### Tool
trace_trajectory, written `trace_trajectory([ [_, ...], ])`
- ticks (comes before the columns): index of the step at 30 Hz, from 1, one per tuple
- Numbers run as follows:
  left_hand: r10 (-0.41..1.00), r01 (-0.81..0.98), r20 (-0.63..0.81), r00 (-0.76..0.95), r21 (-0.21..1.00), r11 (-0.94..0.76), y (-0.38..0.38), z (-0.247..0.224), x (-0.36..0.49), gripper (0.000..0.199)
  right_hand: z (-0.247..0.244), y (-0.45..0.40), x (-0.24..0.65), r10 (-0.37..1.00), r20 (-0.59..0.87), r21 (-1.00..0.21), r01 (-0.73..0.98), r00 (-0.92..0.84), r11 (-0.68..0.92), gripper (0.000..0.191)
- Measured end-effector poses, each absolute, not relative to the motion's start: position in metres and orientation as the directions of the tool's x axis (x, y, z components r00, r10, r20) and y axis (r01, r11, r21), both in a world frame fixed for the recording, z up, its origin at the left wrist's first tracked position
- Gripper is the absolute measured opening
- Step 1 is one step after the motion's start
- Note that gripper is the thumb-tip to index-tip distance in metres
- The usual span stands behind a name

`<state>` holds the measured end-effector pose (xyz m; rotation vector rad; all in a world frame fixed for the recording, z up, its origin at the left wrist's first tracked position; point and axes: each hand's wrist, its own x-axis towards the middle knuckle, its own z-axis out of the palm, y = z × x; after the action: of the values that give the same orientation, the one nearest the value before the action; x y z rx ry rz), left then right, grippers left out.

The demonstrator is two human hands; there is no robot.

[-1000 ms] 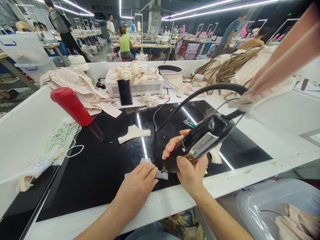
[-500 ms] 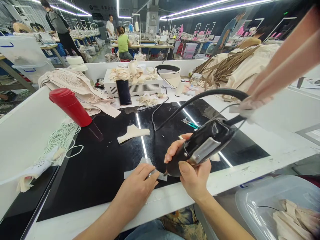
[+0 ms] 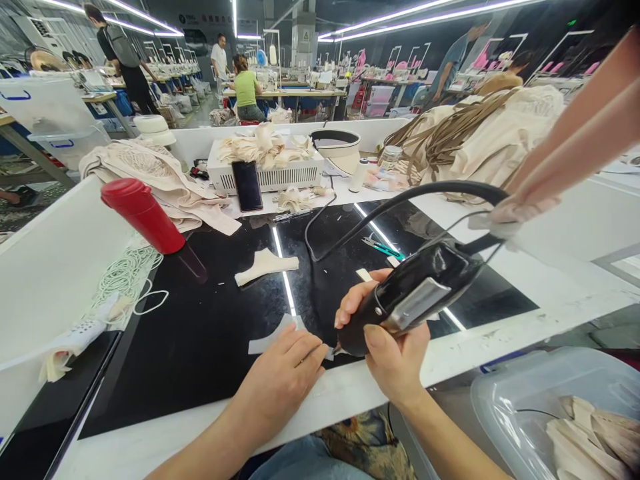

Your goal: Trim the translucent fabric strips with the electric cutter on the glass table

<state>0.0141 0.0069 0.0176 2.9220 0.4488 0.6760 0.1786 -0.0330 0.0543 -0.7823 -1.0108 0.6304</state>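
My right hand (image 3: 395, 360) is closed around a black corded electric hot knife (image 3: 405, 300) with a metal lever on its side. The tool's tip points down and left, close to the right end of a translucent curved template (image 3: 273, 339). My left hand (image 3: 287, 373) presses on that template with fingers together and covers its middle; what lies under the fingers is hidden. Template and hands are over a black glossy board (image 3: 190, 360). A cream fabric piece (image 3: 267, 265) of similar curved shape lies farther back on the board.
The thick cable (image 3: 370, 217) arches behind the tool, near a blurred pale hanging strip (image 3: 575, 147). Teal snips (image 3: 383, 248) lie behind it. A red bottle (image 3: 143, 215), phone (image 3: 247, 187) and cord bundle (image 3: 123, 277) stand around the board. A clear bin (image 3: 500, 400) is at right. Several people work behind.
My right hand and the hot knife have shifted slightly right. My left hand has slid a little right and down over the template, covering more of its right end.
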Motion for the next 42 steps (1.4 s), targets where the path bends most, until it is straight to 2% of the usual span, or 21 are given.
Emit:
trace_trajectory([
  [4, 0.307, 0.266, 0.37, 0.877, 0.159, -0.951, 0.005, 0.017, 0.015, 0.024, 0.054, -0.034, 0.18, 0.777, 0.487, -0.817, -0.104, 0.399, 0.567, 0.043],
  [11, 0.357, 0.268, 0.34, 0.87, 0.283, -0.921, 0.005, 0.011, 0.011, 0.022, 0.059, -0.033, 0.186, 0.764, 0.461, -0.82, -0.112, 0.451, 0.561, 0.041],
  [19, 0.352, 0.26, 0.343, 0.871, 0.286, -0.922, 0.004, 0.008, 0.011, 0.024, 0.056, -0.032, 0.182, 0.766, 0.456, -0.829, -0.096, 0.453, 0.55, 0.044],
  [24, 0.35, 0.257, 0.327, 0.878, 0.295, -0.92, 0.003, 0.007, 0.01, 0.025, 0.057, -0.033, 0.181, 0.767, 0.448, -0.845, -0.063, 0.459, 0.531, 0.038],
  [30, 0.366, 0.264, 0.322, 0.873, 0.318, -0.91, 0.003, 0.007, 0.009, 0.026, 0.055, -0.037, 0.183, 0.773, 0.459, -0.82, -0.127, 0.437, 0.559, 0.039],
  [42, 0.375, 0.253, 0.305, 0.875, 0.37, -0.894, 0.002, 0.015, 0.006, 0.024, 0.055, -0.039, 0.181, 0.789, 0.461, -0.826, -0.129, 0.405, 0.549, 0.037],
])
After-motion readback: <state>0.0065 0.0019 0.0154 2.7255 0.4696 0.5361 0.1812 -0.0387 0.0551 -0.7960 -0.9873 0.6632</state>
